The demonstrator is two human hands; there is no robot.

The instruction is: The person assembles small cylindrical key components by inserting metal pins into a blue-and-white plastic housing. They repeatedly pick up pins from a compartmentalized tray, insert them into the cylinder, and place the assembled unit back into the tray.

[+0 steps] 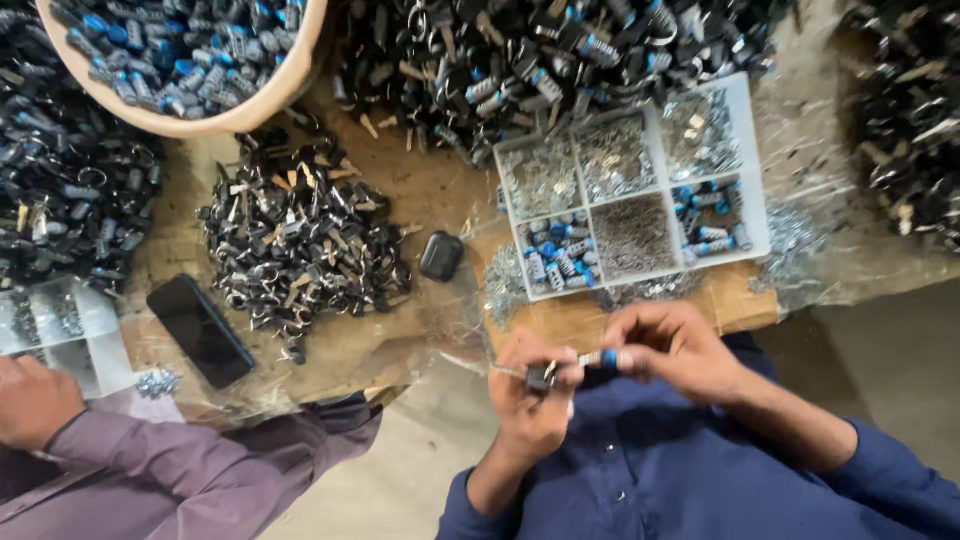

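1. We find the left hand (533, 390) at about 6 o'clock in the head view, fingers closed around a small black and silver metal part (541, 376).
2. The right hand (672, 347) sits just at 3 o'clock of the left, its fingertips pinched on a short blue and silver cylindrical piece (603, 359) that meets the small black part between the two hands.
3. Both hands are held above the near edge of the brown worktop (420, 190), in front of a dark blue shirt (660, 470).
4. At 12 o'clock of the hands lies a white plastic tray with six compartments (655, 170), holding silver metal bits and blue-capped pieces.
5. At 10 o'clock we note a heap of black and tan small parts (300, 240), a small black case (441, 256) and a black flat phone (200, 330).
6. A round tan bowl (290, 75) of blue and black pieces stands at 11 o'clock.
7. A co-worker's hand (35, 400), in a purple sleeve, rests at 9 o'clock; we cannot tell its grip.
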